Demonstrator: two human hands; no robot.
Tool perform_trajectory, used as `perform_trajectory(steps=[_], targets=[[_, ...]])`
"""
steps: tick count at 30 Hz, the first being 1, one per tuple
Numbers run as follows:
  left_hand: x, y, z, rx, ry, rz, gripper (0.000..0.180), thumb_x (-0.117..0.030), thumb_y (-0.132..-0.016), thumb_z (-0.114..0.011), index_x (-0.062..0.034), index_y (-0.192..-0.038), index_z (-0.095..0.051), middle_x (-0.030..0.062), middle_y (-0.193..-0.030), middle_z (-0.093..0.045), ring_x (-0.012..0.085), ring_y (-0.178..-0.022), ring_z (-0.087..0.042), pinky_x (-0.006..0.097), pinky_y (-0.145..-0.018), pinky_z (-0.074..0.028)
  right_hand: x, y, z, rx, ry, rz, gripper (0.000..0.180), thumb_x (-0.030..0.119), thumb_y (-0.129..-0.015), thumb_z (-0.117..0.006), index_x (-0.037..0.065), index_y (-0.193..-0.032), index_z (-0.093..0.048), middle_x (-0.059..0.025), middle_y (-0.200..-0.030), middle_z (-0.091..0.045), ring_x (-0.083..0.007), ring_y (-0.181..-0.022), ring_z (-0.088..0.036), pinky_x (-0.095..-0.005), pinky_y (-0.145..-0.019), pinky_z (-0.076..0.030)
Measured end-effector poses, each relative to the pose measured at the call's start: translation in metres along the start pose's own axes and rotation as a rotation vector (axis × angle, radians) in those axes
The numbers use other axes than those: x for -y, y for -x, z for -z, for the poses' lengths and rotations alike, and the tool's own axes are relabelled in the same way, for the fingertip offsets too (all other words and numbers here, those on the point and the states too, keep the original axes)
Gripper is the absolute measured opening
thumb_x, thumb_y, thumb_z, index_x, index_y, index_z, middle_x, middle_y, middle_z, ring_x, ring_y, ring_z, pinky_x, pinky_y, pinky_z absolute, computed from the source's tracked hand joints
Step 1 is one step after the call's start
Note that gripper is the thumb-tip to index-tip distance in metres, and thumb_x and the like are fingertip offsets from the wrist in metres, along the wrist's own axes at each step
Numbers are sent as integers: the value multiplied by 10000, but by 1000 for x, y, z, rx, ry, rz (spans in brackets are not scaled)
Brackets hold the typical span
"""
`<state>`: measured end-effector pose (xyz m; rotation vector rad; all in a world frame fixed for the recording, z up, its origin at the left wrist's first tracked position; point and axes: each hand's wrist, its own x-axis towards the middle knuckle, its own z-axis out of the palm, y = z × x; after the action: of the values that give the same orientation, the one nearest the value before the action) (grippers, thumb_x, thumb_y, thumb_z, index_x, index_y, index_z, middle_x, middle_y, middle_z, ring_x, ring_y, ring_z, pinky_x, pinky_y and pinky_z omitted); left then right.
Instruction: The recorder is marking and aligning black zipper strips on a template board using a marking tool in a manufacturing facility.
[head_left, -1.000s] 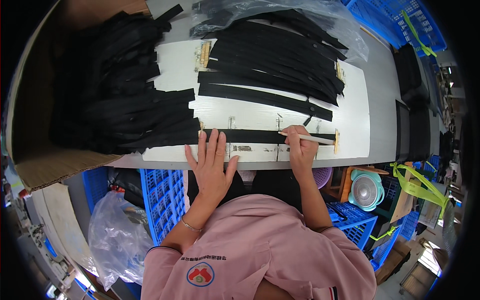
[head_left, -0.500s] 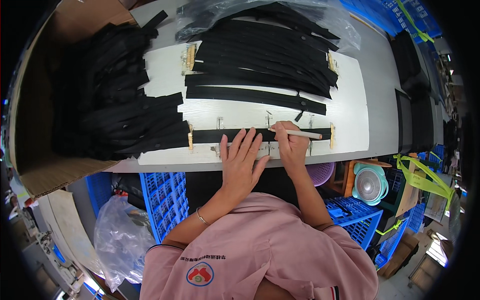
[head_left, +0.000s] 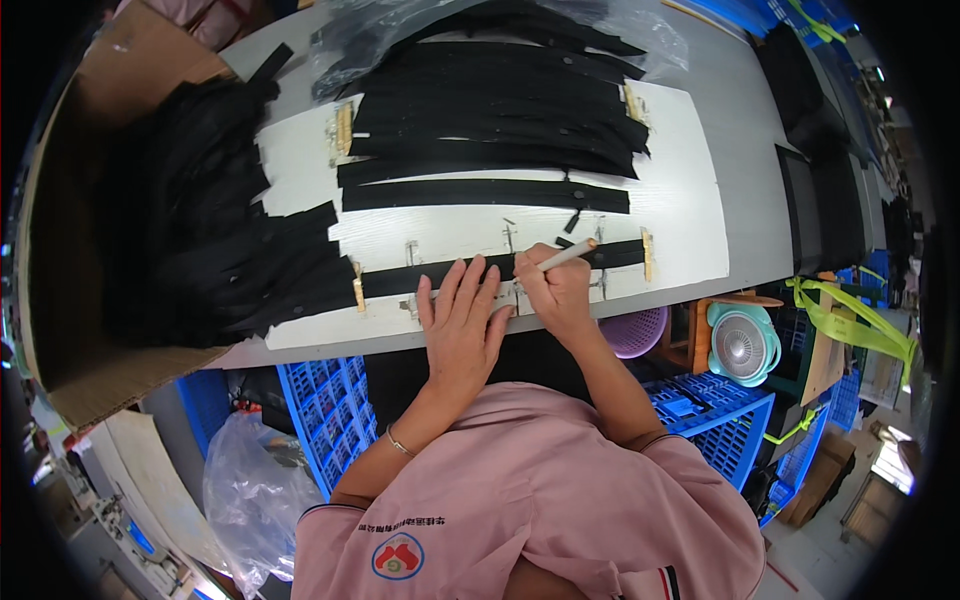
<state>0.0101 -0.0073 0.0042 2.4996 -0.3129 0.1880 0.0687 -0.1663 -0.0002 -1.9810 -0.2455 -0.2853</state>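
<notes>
Far left: open brown cardboard box [head_left: 60,300] w/ heap of loose black fabric strips [head_left: 200,230] spilling onto the white rectangular board [head_left: 690,180] on the grey surface [head_left: 740,110]. Below the edge, blue plastic crate [head_left: 320,420] & clear plastic bag [head_left: 250,490]. Mid: left hand [head_left: 462,325] flat, fingers spread, pressing the long black strap [head_left: 500,268] lying across the board's near edge btw small metal clips. Just right: right hand [head_left: 555,290] closed round a thin white marking pencil [head_left: 560,257], tip on or prob. just above the strap. Behind: neat stack of black straps [head_left: 490,110]. Right, under the surface: lilac basket [head_left: 640,330], small teal fan [head_left: 742,345].
</notes>
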Motion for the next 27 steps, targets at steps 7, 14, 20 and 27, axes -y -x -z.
perform_trajectory(steps=[7,14,20,27], targets=[[0,0,1,-13,-41,-23,480,-233,-940,-708,-58,-1378,-617,112,-1465,-561,307,-1397,-460,555,-1214,-178,7,8,45,-61,-236,-134,251,61,-971,-589,-22,-746,-664,-61,-665,-626,-100,-602,-573,-294,-545,-435],[-4,0,-2,-22,-15,-5,446,-194,-940,-697,-67,-1363,-633,117,-1479,-551,321,-1414,-438,537,-1228,-164,-25,-1,96,-258,-208,-388,276,97,-1008,-582,-62,-812,-694,-45,-705,-640,-87,-647,-546,-260,-588,-429],[-35,-31,-18,-85,139,-90,356,-135,-885,-751,-65,-1230,-700,99,-1357,-638,317,-1324,-533,526,-1186,-288,-39,4,91,-250,-162,-297,292,164,-1039,-579,-23,-862,-716,-11,-722,-620,-55,-631,-503,-231,-562,-366],[-63,-71,-58,-58,230,-217,275,-84,-839,-767,-35,-1103,-709,102,-1218,-652,322,-1161,-565,493,-1075,-394,-37,3,91,-225,-132,-265,253,119,-1035,-578,-37,-881,-704,-33,-718,-617,-78,-642,-535,-251,-588,-418]])
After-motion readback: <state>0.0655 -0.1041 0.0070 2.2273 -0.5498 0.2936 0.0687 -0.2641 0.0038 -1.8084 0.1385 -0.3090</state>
